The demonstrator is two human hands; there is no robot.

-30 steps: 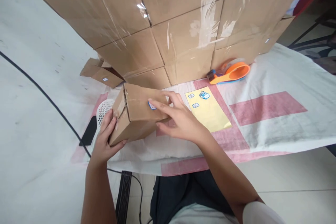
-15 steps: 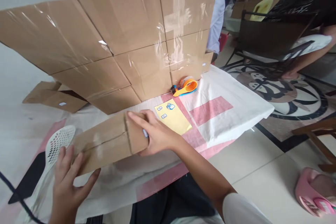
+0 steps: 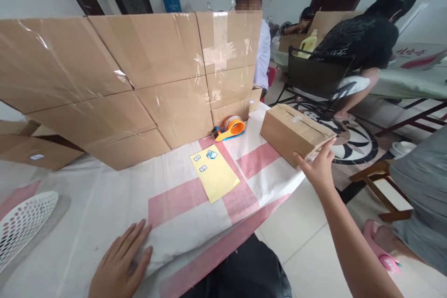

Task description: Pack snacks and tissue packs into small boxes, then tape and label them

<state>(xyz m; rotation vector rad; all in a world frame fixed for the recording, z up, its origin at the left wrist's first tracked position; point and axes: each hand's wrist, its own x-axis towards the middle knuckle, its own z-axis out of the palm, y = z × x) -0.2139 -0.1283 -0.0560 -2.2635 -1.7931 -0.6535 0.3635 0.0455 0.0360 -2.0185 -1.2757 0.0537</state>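
Note:
My right hand (image 3: pixel 318 168) grips the near end of a small brown cardboard box (image 3: pixel 291 132) and holds it out over the right edge of the table. My left hand (image 3: pixel 120 262) lies flat on the white and pink cloth (image 3: pixel 181 205) near the front edge, fingers apart, holding nothing. A yellow sticker sheet (image 3: pixel 213 173) with a few blue labels lies in the middle of the cloth. An orange tape dispenser (image 3: pixel 230 129) rests behind it, against the wall of boxes.
A taped wall of cardboard boxes (image 3: pixel 139 79) stands across the back of the table. A white perforated basket (image 3: pixel 21 223) lies at the left, an open carton (image 3: pixel 31 149) behind it. People sit beyond on the right, near a black chair (image 3: pixel 316 79); another person's grey clothing (image 3: pixel 419 186) is close by.
My right hand has carried the box from in front of me to the right, past the table's edge. My left hand let go of it and now lies flat on the cloth.

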